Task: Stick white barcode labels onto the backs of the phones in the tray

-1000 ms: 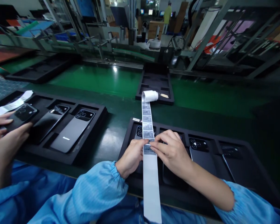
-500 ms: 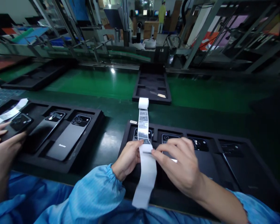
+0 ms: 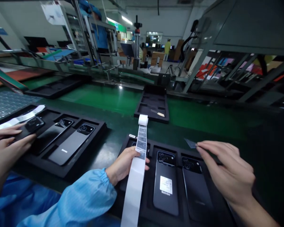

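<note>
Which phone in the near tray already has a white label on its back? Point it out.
The phone just right of the label strip held by the left hand; the phone to its right shows none.

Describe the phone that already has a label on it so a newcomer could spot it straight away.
Start at the black tray nearest the camera, right of the long white label strip held in the left hand. The labelled phone lies back up in the slot just right of that strip. It alone carries a white sticker on its back; the phone to its right is bare.
</note>
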`<state>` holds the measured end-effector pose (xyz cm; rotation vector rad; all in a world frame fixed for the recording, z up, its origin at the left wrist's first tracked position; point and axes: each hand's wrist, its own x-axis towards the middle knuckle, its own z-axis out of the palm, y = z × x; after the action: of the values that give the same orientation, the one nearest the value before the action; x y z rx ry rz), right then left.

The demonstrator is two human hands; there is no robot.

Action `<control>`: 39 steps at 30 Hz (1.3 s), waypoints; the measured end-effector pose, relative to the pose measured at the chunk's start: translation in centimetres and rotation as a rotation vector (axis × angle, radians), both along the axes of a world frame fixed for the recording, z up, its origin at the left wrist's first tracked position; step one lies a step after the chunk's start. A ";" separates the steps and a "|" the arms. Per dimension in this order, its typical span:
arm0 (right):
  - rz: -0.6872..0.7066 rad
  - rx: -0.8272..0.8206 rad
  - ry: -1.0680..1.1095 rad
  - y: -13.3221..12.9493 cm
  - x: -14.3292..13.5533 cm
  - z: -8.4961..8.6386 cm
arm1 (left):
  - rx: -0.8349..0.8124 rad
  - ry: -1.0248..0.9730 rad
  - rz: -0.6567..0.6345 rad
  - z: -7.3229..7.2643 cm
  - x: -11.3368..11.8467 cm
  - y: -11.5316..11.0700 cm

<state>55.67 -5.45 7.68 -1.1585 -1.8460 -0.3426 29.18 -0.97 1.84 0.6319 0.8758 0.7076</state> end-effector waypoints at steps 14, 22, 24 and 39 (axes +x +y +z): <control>0.090 -0.456 -0.580 19.9 -9.4 -6.8 | 0.016 -0.121 -0.040 -3.8 -0.4 -0.4; -0.003 -0.521 -0.631 24.4 -8.8 -3.6 | 0.083 -0.398 -0.118 -3.9 -1.9 0.4; -0.024 -0.508 -0.596 26.8 -7.7 -2.2 | 0.058 -0.410 -0.083 -3.8 -2.0 0.5; -0.055 0.053 -0.215 11.6 0.9 0.9 | 0.035 -0.021 -0.037 -2.3 -3.0 -1.1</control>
<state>56.58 6.12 8.62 -1.1749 -1.9792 -0.5634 26.21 -2.07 -0.46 0.6697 0.8315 0.6961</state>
